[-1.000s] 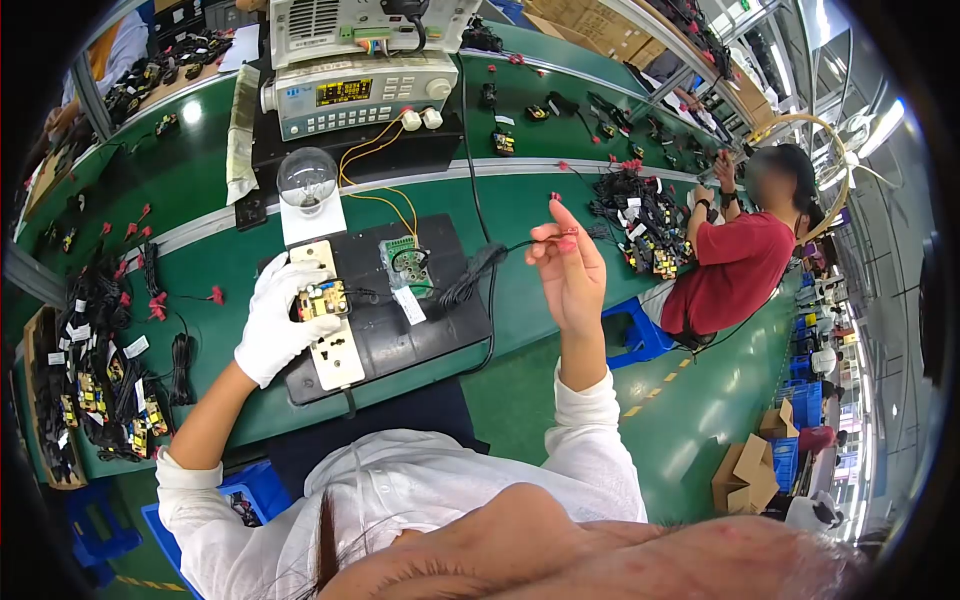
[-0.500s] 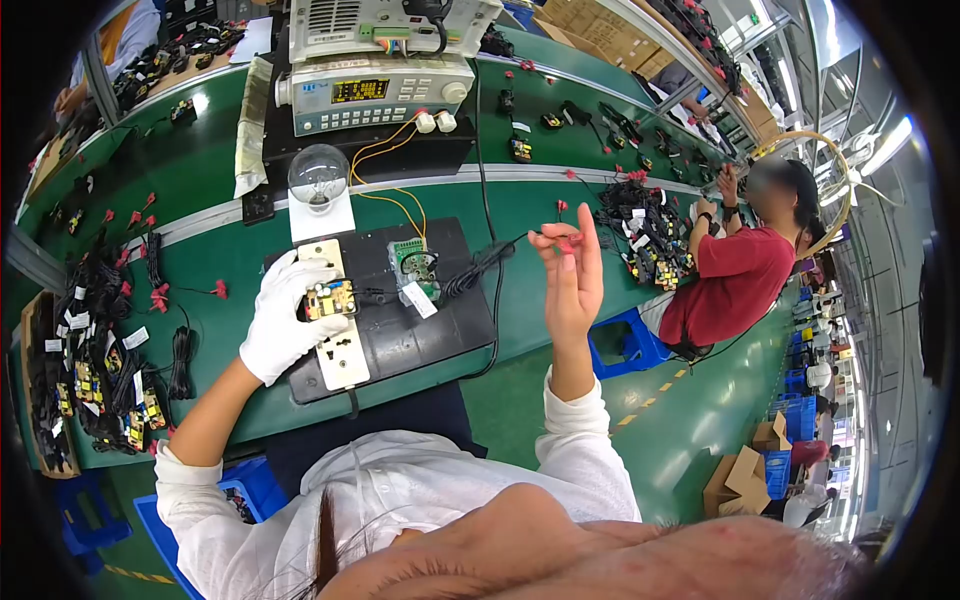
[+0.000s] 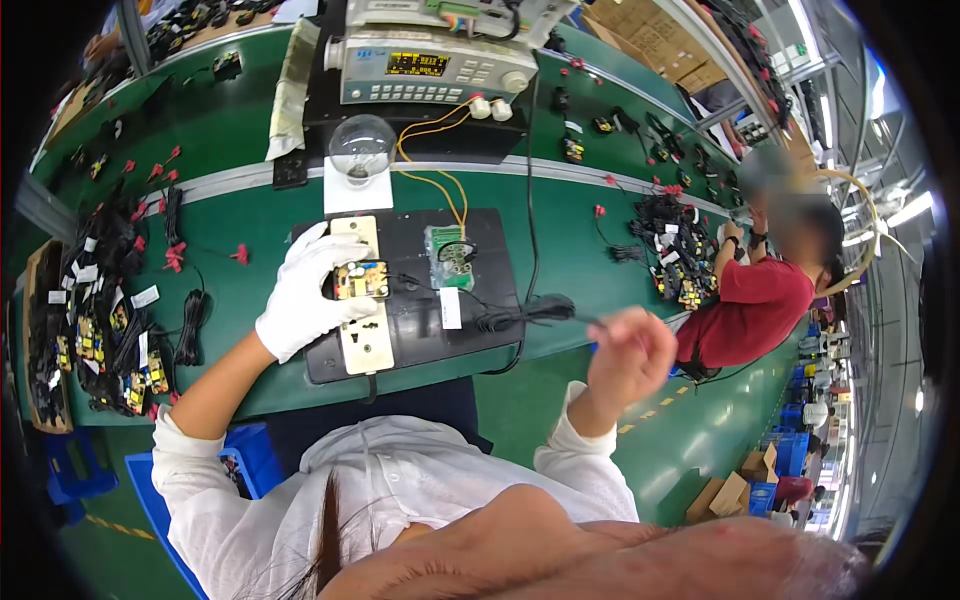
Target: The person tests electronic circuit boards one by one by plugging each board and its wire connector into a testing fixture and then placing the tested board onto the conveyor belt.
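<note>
In a white glove, my left hand (image 3: 303, 292) grips a small open circuit board (image 3: 361, 281) by its edges, thumb below and fingers above. The board rests over a cream socket strip (image 3: 368, 348) on a black plate (image 3: 415, 345). From it a thin black cable runs right to a tied bundle (image 3: 525, 312). My bare right hand (image 3: 632, 362), slightly blurred, has its fingers curled around the far end of that cable. The cable's tip is mostly hidden in the fingers. Between bundle and board lie a white label (image 3: 450, 308) and a green circuit board (image 3: 450, 258) with yellow wires.
A glass bulb (image 3: 362, 148) stands behind the plate, before a bench instrument (image 3: 435, 72) with a lit display. Piles of cabled boards lie at left (image 3: 100, 330) and right (image 3: 680, 245). A co-worker in a red shirt (image 3: 755, 310) sits to the right.
My right hand has moved right and down, drawing the cable along; its raised fingers have curled in and the red plug is now hidden. The view has shifted; my left hand keeps its grip.
</note>
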{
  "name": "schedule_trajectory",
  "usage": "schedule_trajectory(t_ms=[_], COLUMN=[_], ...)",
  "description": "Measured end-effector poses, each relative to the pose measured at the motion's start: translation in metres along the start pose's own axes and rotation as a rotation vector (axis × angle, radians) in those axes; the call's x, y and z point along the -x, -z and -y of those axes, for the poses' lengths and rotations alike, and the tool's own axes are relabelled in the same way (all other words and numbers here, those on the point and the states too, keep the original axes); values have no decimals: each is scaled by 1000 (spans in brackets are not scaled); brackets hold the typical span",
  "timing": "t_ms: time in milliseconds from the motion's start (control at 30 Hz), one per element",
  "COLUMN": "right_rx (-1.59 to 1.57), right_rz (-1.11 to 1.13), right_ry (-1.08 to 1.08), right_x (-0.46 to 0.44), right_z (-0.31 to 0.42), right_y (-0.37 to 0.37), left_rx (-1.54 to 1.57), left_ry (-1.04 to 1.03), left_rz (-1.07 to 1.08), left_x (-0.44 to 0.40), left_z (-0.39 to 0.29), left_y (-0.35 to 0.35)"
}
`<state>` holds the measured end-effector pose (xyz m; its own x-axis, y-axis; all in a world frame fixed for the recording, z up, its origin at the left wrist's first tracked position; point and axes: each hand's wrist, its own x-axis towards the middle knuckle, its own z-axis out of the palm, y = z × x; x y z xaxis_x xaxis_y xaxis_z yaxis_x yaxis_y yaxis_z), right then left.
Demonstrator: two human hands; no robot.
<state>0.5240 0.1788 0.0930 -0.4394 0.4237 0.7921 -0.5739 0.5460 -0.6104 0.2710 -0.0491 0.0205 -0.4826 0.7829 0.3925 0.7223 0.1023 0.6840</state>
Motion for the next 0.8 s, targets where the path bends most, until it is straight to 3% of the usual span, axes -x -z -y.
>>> schedule_trajectory(t_ms=[100,167,200,267,467,800], right_rx=[-139,-247,-87,176,422,691], right_rz=[-10,11,69,183,186,187], right_ry=[-2,-299,-525,-611,-706,-594], right_x=[0,-1,-3,-9,26,31], right_z=[18,17,17,-1,-63,-72], right_y=[-10,-12,-15,-41,-79,-100], left_rx=[3,4,7,27,21,34], left_ry=[-10,-22,-19,-24,-43,-52], left_rz=[-4,-2,4,-1,-9,-15], left_x=[0,-2,-2,-2,-2,-2], left_z=[-2,-3,-1,1,2,5], left_y=[3,4,3,3,1,1])
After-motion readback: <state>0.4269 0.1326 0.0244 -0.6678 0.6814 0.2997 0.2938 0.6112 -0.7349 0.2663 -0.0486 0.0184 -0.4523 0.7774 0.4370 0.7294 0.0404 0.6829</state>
